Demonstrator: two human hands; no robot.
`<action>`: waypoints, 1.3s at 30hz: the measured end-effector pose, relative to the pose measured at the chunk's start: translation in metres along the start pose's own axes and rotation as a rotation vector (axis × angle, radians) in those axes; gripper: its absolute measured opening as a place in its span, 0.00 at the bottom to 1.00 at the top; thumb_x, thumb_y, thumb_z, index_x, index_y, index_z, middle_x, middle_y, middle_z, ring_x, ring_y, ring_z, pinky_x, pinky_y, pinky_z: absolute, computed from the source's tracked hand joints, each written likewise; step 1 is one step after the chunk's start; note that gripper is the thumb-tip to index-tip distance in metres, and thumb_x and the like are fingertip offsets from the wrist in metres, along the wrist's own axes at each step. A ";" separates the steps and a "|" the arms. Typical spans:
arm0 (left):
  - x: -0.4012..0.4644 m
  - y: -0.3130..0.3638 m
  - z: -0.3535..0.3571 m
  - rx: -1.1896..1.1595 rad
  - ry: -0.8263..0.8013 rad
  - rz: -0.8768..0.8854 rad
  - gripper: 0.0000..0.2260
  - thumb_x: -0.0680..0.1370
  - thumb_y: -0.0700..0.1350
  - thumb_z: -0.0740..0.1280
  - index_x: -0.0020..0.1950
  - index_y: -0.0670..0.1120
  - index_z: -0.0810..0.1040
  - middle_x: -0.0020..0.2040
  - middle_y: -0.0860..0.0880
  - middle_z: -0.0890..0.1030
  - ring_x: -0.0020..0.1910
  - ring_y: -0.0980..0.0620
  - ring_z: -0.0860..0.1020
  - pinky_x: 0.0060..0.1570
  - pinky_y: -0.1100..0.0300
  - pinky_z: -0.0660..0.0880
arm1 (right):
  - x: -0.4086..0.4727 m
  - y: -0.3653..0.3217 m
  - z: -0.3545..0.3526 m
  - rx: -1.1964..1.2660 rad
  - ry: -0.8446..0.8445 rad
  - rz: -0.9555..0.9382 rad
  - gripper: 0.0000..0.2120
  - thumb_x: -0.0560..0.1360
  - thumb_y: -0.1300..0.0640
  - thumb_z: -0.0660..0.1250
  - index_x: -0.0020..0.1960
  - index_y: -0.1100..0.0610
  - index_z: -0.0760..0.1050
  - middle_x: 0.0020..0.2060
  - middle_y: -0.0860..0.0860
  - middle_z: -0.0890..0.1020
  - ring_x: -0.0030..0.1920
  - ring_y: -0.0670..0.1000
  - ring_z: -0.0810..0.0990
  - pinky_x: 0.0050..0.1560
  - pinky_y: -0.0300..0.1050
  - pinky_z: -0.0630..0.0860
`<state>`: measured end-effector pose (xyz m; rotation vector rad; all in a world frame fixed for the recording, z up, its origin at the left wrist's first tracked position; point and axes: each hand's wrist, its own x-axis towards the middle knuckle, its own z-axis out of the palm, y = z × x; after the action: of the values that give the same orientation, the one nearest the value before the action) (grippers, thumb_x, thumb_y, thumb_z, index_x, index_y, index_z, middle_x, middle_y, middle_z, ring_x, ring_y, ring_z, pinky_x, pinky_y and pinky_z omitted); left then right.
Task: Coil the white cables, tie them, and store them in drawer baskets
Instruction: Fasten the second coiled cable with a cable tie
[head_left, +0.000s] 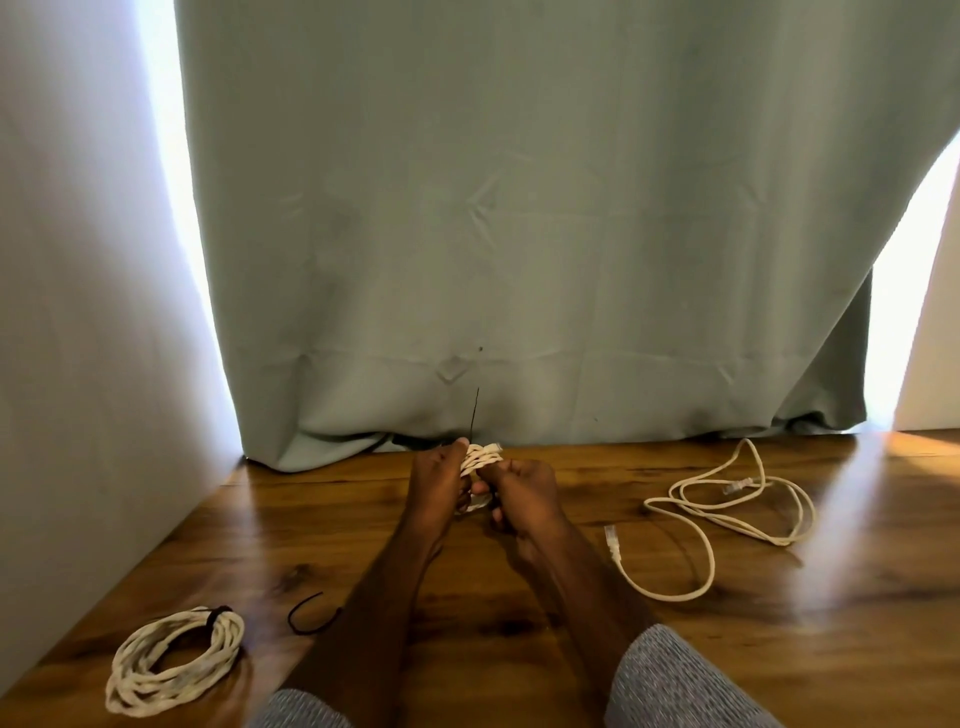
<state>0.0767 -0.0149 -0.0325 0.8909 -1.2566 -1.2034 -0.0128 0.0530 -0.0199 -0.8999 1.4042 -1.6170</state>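
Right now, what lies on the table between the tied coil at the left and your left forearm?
In the head view, a loose black tie lies on the table between the tied coil and the left forearm. Otherwise bare wood.

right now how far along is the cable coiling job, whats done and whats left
One coiled cable lies on the table at the left, bound with a dark tie. The left hand and right hand grip a second coil, with a thin dark tie sticking up, seemingly mid-tying. The loose cable on the right is uncoiled; a spare tie lies nearby. No drawer baskets are in view; nothing is stored.
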 end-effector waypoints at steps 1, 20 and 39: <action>-0.001 0.000 0.000 -0.003 -0.012 0.004 0.14 0.82 0.45 0.63 0.40 0.41 0.81 0.26 0.49 0.77 0.22 0.55 0.72 0.26 0.63 0.66 | 0.000 0.000 -0.001 0.008 -0.001 0.003 0.11 0.80 0.63 0.65 0.41 0.60 0.81 0.31 0.53 0.84 0.20 0.45 0.67 0.23 0.36 0.62; 0.001 0.007 -0.001 -0.158 0.083 0.001 0.14 0.81 0.43 0.66 0.37 0.44 0.84 0.39 0.40 0.85 0.40 0.40 0.82 0.44 0.48 0.77 | 0.004 0.000 -0.005 0.040 -0.004 -0.101 0.15 0.71 0.68 0.76 0.54 0.59 0.76 0.42 0.59 0.86 0.33 0.52 0.81 0.26 0.41 0.72; -0.013 0.009 0.010 -0.036 -0.112 0.044 0.14 0.81 0.43 0.66 0.39 0.40 0.84 0.39 0.35 0.84 0.37 0.40 0.82 0.44 0.46 0.79 | 0.012 -0.011 -0.025 -0.259 0.196 -0.529 0.02 0.75 0.59 0.70 0.45 0.54 0.81 0.40 0.48 0.83 0.41 0.45 0.81 0.41 0.43 0.78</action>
<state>0.0693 0.0013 -0.0248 0.7746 -1.3331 -1.2510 -0.0411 0.0536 -0.0122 -1.3838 1.6276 -1.9807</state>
